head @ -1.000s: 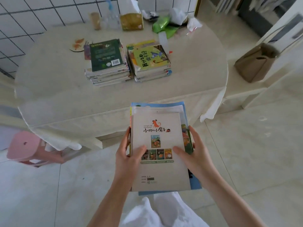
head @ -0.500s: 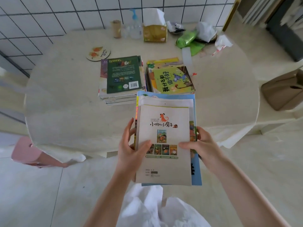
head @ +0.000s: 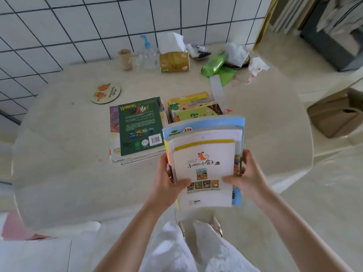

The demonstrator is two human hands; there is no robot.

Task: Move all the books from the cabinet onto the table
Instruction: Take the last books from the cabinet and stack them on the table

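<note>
I hold a stack of books (head: 204,154) above the near part of the cream table (head: 59,173). Its top book is white with an orange dog and small cover pictures; a blue book lies lower in the stack. My left hand (head: 167,183) grips the stack's left edge, thumb on the top cover. My right hand (head: 245,175) grips the right edge the same way. Two piles lie on the table beyond: one topped by a green book (head: 140,124), one topped by a yellow-green picture book (head: 194,108), partly hidden by the held stack.
Along the tiled wall stand a cardboard tube (head: 124,58), a spray bottle (head: 148,54), a tissue box (head: 173,59), green bags (head: 214,66) and crumpled paper. A round coaster (head: 105,93) lies left. A brown bag (head: 337,112) sits on the right, a pink stool (head: 17,226) lower left.
I have come up to the table; the held stack now hangs over the tabletop, close to the two piles, instead of over the floor. Both hands keep their grip.
</note>
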